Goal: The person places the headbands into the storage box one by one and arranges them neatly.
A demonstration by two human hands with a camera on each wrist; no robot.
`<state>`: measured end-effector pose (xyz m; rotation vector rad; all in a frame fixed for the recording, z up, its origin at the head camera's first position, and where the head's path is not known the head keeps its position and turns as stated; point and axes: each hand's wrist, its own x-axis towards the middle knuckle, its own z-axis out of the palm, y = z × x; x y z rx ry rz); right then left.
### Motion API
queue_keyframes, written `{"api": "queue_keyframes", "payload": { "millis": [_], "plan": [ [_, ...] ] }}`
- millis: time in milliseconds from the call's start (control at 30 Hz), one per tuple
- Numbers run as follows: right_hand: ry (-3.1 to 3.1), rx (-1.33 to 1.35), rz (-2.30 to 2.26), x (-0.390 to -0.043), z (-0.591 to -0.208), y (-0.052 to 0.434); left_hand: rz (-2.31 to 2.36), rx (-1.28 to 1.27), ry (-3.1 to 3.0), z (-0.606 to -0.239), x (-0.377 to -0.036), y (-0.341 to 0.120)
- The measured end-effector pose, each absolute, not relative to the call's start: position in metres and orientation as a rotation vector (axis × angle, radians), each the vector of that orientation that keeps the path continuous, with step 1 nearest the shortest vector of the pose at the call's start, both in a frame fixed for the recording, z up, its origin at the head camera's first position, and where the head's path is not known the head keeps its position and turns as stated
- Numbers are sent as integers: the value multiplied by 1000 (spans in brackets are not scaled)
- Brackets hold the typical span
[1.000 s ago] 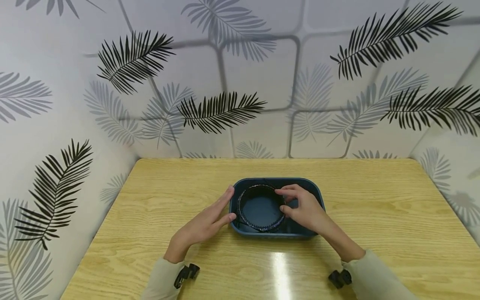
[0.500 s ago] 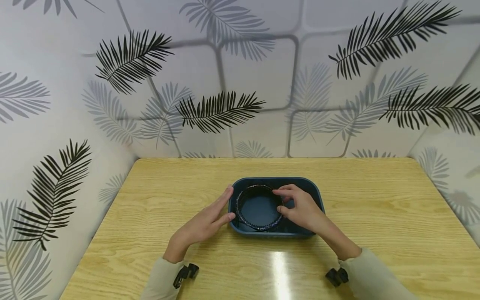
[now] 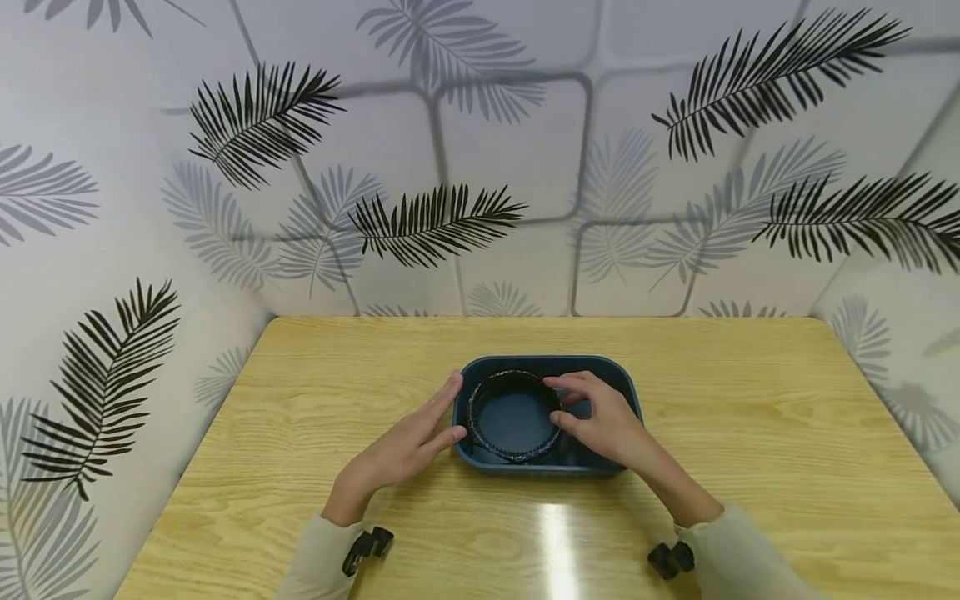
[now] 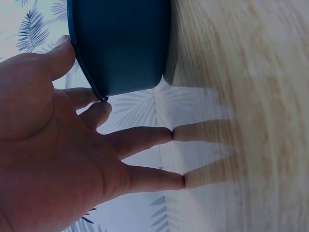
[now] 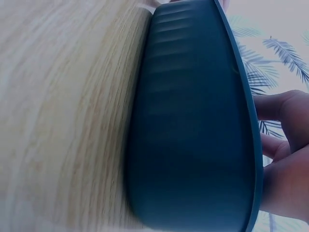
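Note:
A dark ring-shaped band (image 3: 517,456) with a glittery outside and a toothed edge lies in the left part of a dark blue oblong bin (image 3: 592,469). My right hand (image 3: 603,421) reaches over the bin's right side, thumb and index finger on the band's right edge; the bin wall hides these fingertips in the right wrist view. At the bin's left end, my left hand (image 3: 401,446) touches the rim with thumb and fingers spread. The left wrist view shows other fingers (image 4: 154,178) of that hand reaching down to the tabletop.
The bin stands on a light wooden table (image 3: 315,400). Behind it and along the sides are pale walls with a leaf pattern (image 3: 442,225). A small black device is strapped at each wrist, over cream sleeves (image 3: 750,554).
The whole scene shifts slightly left in the head view. Both hands keep their places on the bin and the band, with no clear movement between them.

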<state>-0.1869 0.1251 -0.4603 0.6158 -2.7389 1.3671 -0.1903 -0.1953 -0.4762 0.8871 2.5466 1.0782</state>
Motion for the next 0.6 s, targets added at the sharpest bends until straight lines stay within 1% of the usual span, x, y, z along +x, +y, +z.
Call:
{"api": "queue_keyframes", "payload": {
  "millis": [333,600],
  "plan": [
    [-2597,559,1661,-178,-464,149,1092,848,2539,-482,-189,-201],
    [-2490,514,1715,-167,-466,179,1124,815,2552,-489,-187,-209]
  ]
}}
